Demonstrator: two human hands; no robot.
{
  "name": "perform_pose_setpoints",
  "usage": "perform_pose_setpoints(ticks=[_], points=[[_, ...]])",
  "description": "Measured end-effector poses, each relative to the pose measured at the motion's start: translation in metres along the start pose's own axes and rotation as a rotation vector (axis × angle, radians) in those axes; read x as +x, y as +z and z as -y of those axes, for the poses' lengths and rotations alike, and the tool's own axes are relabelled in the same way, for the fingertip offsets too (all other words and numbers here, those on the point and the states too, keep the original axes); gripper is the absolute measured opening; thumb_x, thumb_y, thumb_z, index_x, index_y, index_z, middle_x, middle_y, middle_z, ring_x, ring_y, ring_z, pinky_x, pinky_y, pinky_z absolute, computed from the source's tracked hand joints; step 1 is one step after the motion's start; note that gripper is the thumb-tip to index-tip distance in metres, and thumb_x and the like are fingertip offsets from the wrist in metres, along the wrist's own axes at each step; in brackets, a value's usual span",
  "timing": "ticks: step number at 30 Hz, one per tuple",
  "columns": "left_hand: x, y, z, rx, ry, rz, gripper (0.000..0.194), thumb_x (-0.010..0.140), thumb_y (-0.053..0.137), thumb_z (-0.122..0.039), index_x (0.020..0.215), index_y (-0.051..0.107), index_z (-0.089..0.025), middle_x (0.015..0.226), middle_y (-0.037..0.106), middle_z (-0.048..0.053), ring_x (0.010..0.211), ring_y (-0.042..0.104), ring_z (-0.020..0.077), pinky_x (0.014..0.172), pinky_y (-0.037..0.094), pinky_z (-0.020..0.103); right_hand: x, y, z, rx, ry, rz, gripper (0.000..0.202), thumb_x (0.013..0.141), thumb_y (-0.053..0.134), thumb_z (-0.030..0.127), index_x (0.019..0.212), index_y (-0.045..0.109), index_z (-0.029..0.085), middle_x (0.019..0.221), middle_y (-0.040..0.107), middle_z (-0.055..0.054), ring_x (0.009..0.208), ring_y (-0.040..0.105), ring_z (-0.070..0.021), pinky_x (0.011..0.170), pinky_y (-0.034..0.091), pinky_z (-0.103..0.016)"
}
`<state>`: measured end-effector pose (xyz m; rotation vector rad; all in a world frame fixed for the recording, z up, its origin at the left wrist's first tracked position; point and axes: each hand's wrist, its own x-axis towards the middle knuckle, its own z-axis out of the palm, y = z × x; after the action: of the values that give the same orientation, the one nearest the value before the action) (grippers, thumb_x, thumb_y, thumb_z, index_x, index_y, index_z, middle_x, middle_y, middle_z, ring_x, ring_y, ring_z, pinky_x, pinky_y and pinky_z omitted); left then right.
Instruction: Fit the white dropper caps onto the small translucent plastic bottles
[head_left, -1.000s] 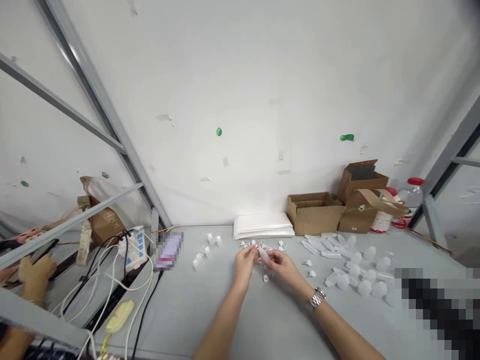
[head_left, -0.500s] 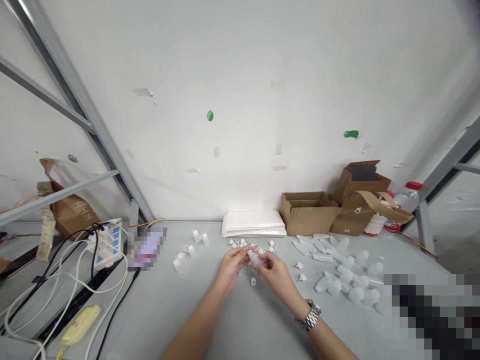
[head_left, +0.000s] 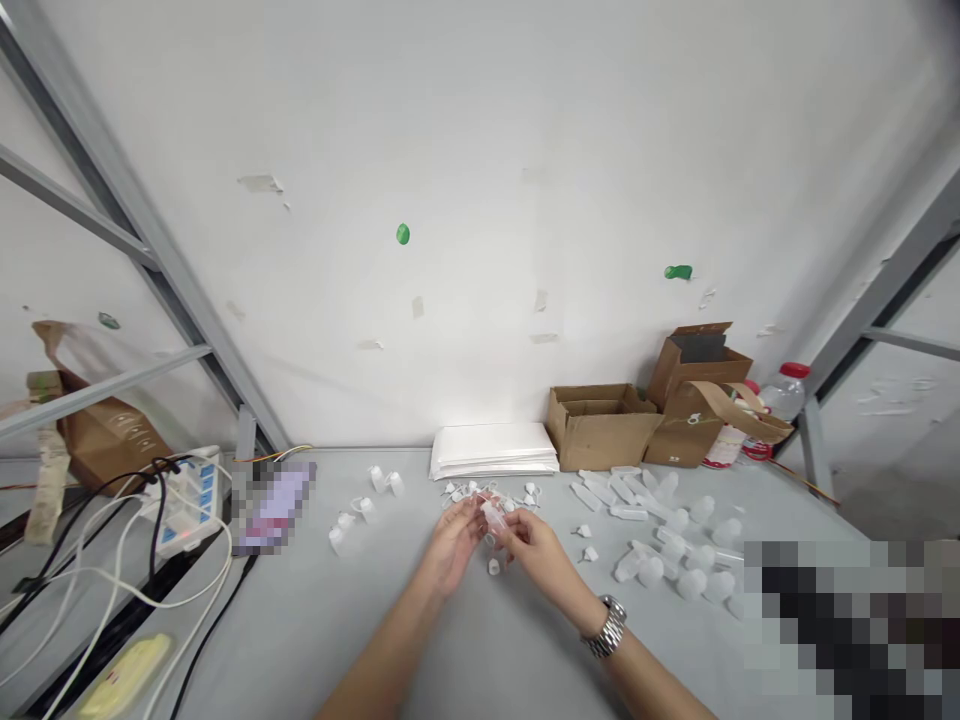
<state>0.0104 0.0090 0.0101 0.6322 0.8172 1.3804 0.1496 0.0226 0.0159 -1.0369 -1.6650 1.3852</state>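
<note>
Over the middle of the table, a small translucent plastic bottle (head_left: 494, 516) is held between my two hands. My right hand (head_left: 534, 545) pinches its lower part with thumb and fingers. The fingers of my left hand (head_left: 452, 547) are curled round its upper end, and partly hidden behind it. Just beyond my hands lies a cluster of small white caps with loops (head_left: 531, 492). A loose white cap (head_left: 493, 567) rests below the bottle. Two more white caps (head_left: 589, 554) lie to the right of my right hand.
Many clear bottles (head_left: 691, 584) are spread on the right. Several capped bottles (head_left: 365, 510) stand at left. Behind are a white stack of sheets (head_left: 493, 450), a cardboard box (head_left: 600, 440) and a paper bag (head_left: 677, 432). A power strip (head_left: 187, 505) with tangled cables sits far left.
The view has shifted slightly, moving the table's contents left in the picture. The bottle is tilted more upright between my hands, and my left fingers have shifted around its upper end.
</note>
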Motion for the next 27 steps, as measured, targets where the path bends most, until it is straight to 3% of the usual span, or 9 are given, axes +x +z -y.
perform_pose_setpoints(ticks=[8, 11, 18, 22, 25, 27], points=[[-0.003, 0.003, 0.003, 0.015, -0.019, -0.001, 0.028, 0.063, 0.072, -0.029, 0.085, 0.067, -0.014, 0.099, 0.067, 0.009, 0.09, 0.06, 0.0183, 0.084, 0.042, 0.029, -0.01, -0.005, -0.006, -0.748, -0.374, -0.2, 0.015, 0.084, 0.044, 0.031, 0.084, 0.052, 0.018, 0.076, 0.062, -0.006, 0.069, 0.055, -0.0188, 0.064, 0.039, -0.029], [-0.001, 0.001, 0.005, 0.001, -0.035, -0.003, 0.028, 0.065, 0.07, -0.031, 0.088, 0.067, -0.014, 0.097, 0.067, 0.009, 0.088, 0.061, 0.0178, 0.082, 0.043, 0.028, -0.012, -0.004, -0.01, -0.851, -0.417, -0.246, 0.016, 0.086, 0.041, 0.029, 0.085, 0.053, 0.019, 0.074, 0.061, -0.006, 0.067, 0.056, -0.0189, 0.063, 0.038, -0.028], [-0.003, 0.005, 0.006, -0.026, -0.04, 0.012, 0.022, 0.063, 0.072, -0.025, 0.082, 0.067, -0.015, 0.095, 0.067, 0.007, 0.085, 0.06, 0.0151, 0.08, 0.041, 0.025, -0.01, -0.002, -0.019, -0.798, -0.386, -0.283, 0.019, 0.087, 0.04, 0.032, 0.089, 0.052, 0.017, 0.07, 0.061, -0.005, 0.063, 0.055, -0.0174, 0.057, 0.038, -0.026], [-0.006, 0.009, 0.005, -0.057, -0.061, -0.008, 0.024, 0.066, 0.07, -0.029, 0.085, 0.066, -0.016, 0.098, 0.066, 0.006, 0.088, 0.059, 0.0154, 0.08, 0.04, 0.026, -0.01, -0.003, -0.02, -0.726, -0.363, -0.281, 0.02, 0.086, 0.042, 0.034, 0.089, 0.053, 0.018, 0.072, 0.061, -0.005, 0.065, 0.055, -0.0177, 0.06, 0.039, -0.027], [-0.007, 0.01, 0.003, -0.065, -0.062, -0.007, 0.025, 0.067, 0.069, -0.031, 0.085, 0.067, -0.015, 0.095, 0.066, 0.008, 0.087, 0.058, 0.0159, 0.079, 0.041, 0.026, -0.01, -0.001, -0.017, -0.478, -0.249, -0.238, 0.024, 0.084, 0.044, 0.04, 0.089, 0.054, 0.018, 0.068, 0.059, -0.003, 0.059, 0.052, -0.0157, 0.056, 0.039, -0.027], [-0.007, 0.011, 0.002, -0.051, -0.053, 0.014, 0.025, 0.067, 0.069, -0.03, 0.085, 0.067, -0.013, 0.094, 0.066, 0.009, 0.084, 0.059, 0.0159, 0.075, 0.042, 0.026, -0.01, 0.001, -0.012, -0.205, -0.15, -0.137, 0.029, 0.083, 0.044, 0.046, 0.087, 0.053, 0.018, 0.066, 0.058, -0.001, 0.053, 0.05, -0.0135, 0.051, 0.04, -0.025]])
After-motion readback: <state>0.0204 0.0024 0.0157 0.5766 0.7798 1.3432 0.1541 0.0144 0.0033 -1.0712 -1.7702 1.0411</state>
